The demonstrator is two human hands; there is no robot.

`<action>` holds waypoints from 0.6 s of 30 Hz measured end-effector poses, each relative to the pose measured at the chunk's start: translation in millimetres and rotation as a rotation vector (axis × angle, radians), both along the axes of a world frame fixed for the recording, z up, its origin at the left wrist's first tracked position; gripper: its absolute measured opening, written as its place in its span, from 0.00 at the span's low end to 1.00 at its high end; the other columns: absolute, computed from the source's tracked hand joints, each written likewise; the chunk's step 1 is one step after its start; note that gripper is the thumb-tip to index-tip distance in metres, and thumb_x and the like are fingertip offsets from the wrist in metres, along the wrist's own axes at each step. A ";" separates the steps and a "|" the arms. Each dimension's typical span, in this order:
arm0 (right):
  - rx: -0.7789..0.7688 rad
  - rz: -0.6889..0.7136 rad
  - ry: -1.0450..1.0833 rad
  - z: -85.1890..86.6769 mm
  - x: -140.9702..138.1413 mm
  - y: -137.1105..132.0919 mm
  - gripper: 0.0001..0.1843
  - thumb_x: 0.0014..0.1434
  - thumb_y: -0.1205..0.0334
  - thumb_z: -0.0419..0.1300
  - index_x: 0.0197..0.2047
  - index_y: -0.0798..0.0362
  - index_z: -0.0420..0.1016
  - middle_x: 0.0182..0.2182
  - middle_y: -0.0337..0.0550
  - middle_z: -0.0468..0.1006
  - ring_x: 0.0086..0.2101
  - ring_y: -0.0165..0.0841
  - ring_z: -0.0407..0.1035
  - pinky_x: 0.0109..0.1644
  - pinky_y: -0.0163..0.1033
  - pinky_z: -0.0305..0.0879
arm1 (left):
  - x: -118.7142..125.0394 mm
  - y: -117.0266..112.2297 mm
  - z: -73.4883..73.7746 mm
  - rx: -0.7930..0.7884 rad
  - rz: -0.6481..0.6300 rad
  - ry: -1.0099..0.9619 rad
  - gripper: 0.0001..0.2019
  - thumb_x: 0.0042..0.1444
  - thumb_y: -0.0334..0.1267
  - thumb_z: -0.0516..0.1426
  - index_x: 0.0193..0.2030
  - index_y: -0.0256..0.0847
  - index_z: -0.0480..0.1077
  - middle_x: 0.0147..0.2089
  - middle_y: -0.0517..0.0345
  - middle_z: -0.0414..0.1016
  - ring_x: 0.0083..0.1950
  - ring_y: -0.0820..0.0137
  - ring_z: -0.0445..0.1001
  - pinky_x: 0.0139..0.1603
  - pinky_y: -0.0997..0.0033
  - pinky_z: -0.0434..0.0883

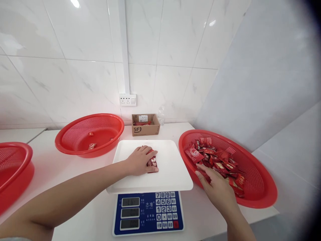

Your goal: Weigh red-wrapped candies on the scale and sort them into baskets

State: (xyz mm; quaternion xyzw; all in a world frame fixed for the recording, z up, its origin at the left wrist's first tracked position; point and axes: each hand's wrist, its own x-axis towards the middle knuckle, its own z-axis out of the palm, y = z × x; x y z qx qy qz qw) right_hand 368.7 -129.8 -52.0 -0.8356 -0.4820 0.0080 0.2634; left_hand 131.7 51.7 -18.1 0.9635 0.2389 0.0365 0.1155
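My left hand (pixel 140 161) is over the white weighing tray (pixel 165 177) of a digital scale, its fingers closed around a dark red snack packet (pixel 151 163) with pale lettering. Part of the packet is hidden under the palm. Over the near left rim of the right-hand red basket (pixel 263 187), my right hand (pixel 218 187) has thumb and fingers curled together. Something red shows between them, but whether it is a packet or the rim I cannot make out. Many small red packets (pixel 215 157) are heaped in that basket.
A blue scale panel (pixel 149 214) with keys and displays faces me. A red basket (pixel 102 120) with a few small packets stands left of the tray, another red basket (pixel 20 167) farther left. Behind are a cardboard box (pixel 146 130) and a clear plastic bottle (pixel 161 115).
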 end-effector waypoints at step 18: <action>-0.012 -0.012 -0.043 2.5 -3.4 0.0 0.23 0.60 0.46 0.47 0.50 0.46 0.74 0.48 0.42 0.78 0.47 0.42 0.71 0.40 0.45 0.71 | 9.6 11.6 4.2 -0.062 0.192 -0.190 0.07 0.61 0.39 0.48 0.40 0.44 0.66 0.41 0.58 0.71 0.39 0.67 0.73 0.36 0.69 0.68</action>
